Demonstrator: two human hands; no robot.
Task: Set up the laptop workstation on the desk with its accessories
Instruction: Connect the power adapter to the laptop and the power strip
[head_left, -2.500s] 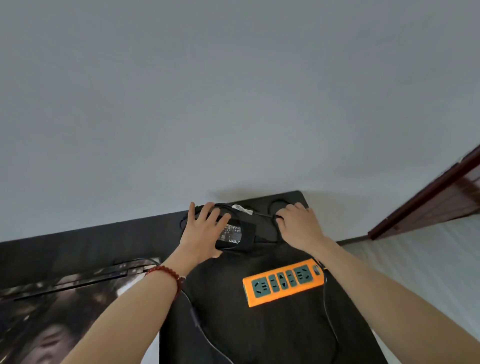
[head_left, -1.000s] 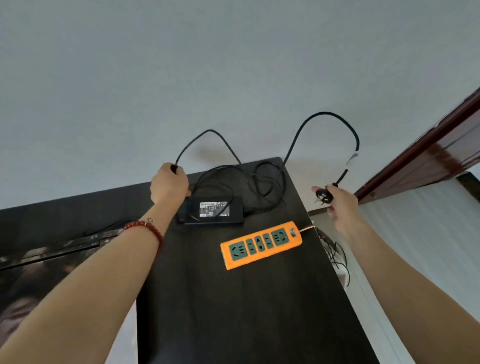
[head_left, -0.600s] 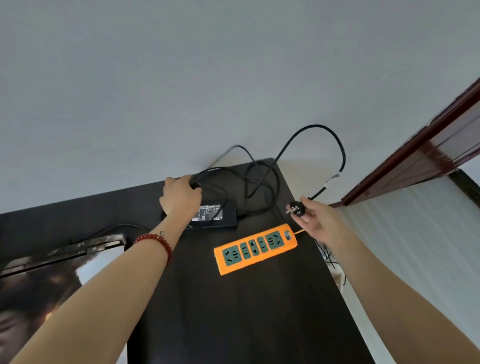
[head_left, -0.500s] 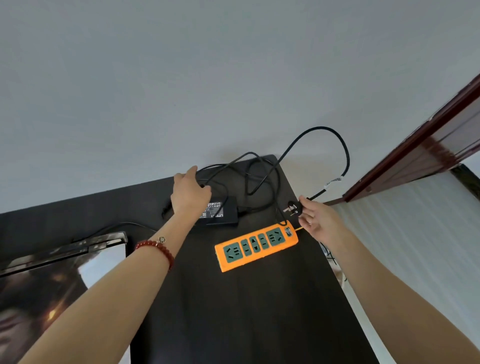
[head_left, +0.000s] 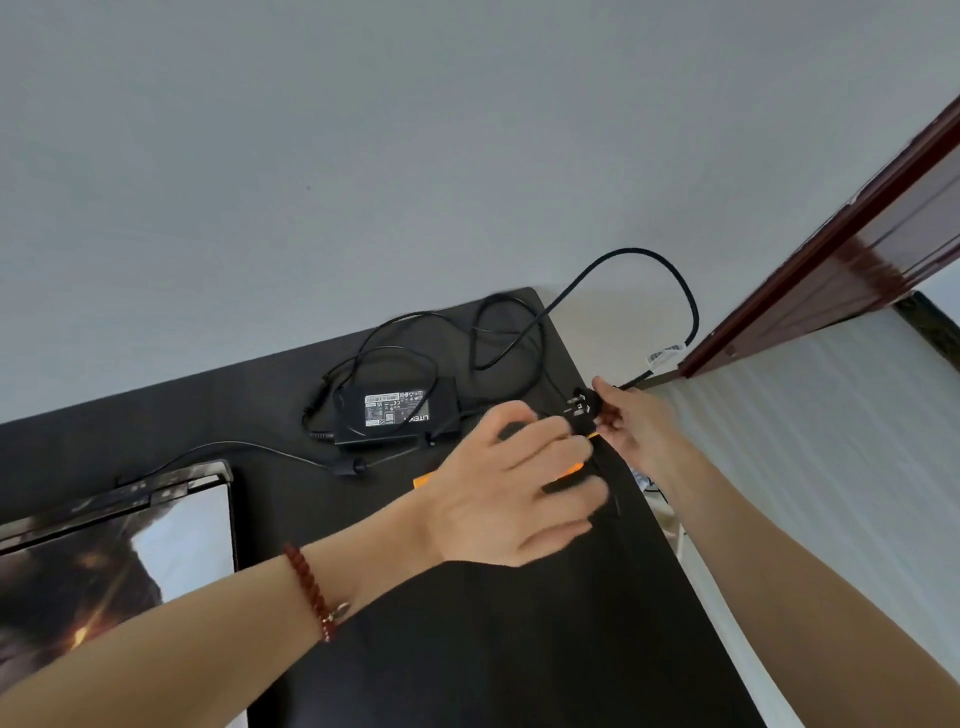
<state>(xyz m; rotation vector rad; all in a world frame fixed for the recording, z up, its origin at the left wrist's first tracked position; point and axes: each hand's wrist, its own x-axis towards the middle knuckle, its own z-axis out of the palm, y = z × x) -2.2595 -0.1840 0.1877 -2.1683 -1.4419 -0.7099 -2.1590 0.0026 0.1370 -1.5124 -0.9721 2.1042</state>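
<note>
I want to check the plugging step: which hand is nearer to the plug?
Right. The right hand pinches the plug; the left hand lies over the power strip, fingertips just short of it.

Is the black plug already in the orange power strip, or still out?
Out: the right hand holds the plug, prongs bare.

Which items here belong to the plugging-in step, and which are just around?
In play:
plug, pinched by right hand
orange power strip, mostly hidden under left hand
power adapter with its cable
laptop

Just around:
bead bracelet
door frame
</note>
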